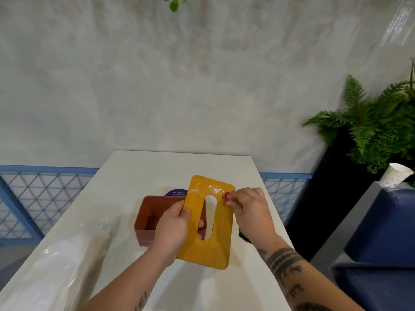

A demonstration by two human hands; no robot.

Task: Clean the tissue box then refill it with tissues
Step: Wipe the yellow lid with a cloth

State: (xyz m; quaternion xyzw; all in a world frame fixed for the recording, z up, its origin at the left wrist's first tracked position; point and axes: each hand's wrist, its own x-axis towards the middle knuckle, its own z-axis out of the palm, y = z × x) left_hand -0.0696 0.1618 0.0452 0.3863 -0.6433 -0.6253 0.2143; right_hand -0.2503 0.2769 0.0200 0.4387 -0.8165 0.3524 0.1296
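My left hand point(171, 230) grips the left edge of a yellow wooden tissue-box lid point(221, 225) with an oval slot, held tilted above the white table point(134, 176). White dust or residue speckles the lid's far end. My right hand point(248, 212) is at the lid's right edge, its fingers curled and pinching the rim near the top. A green thing shows under the right wrist, mostly hidden. The brown open tissue box point(148, 212) stands on the table behind the left hand; what I see of its inside is bare. A plastic-wrapped pack of white tissues point(56, 265) lies at the near left.
A purple round sticker or disc point(176, 192) lies behind the box. A paper cup point(395, 178) is tipped on a blue seat point(381, 232) at the right. A fern in a dark planter point(332, 187) stands by the wall.
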